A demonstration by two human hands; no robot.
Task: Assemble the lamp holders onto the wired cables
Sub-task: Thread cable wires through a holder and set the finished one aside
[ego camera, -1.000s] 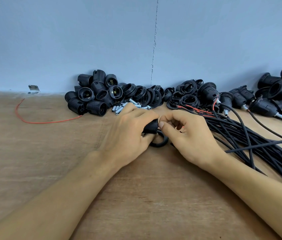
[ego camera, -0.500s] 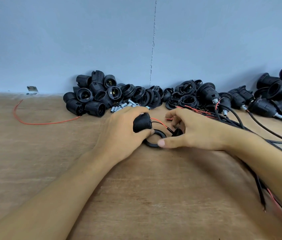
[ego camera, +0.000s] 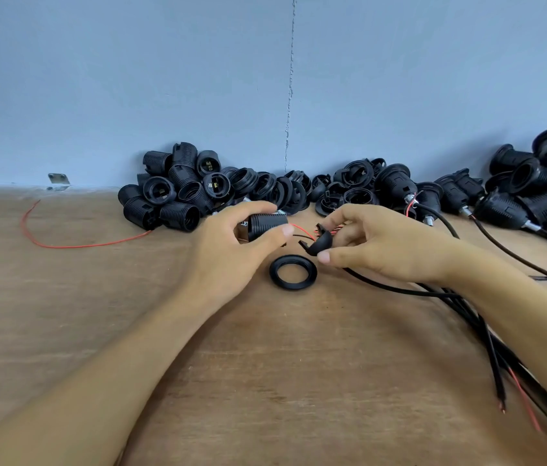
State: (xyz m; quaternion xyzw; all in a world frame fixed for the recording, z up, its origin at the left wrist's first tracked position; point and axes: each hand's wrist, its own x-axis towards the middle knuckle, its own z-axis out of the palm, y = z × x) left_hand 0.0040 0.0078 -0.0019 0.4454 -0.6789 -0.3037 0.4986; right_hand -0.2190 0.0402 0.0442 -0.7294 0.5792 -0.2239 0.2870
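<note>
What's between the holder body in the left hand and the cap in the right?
Head view: a red wire and a dark wire span the gap.

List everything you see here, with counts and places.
socket: one, black, held at centre
cap: one, black, held right of socket
ring: one, black, flat on table, centre
loose sockets: pile, black, back left
rings pile: many, black, back centre
wired holders: several, black, back right
cables: bundle, black, right side
red wire: one, red, far left
bracket: one, metal, left wall edge
table: one, brown wood
left hand: one, grips socket
right hand: one, pinches cap
</note>
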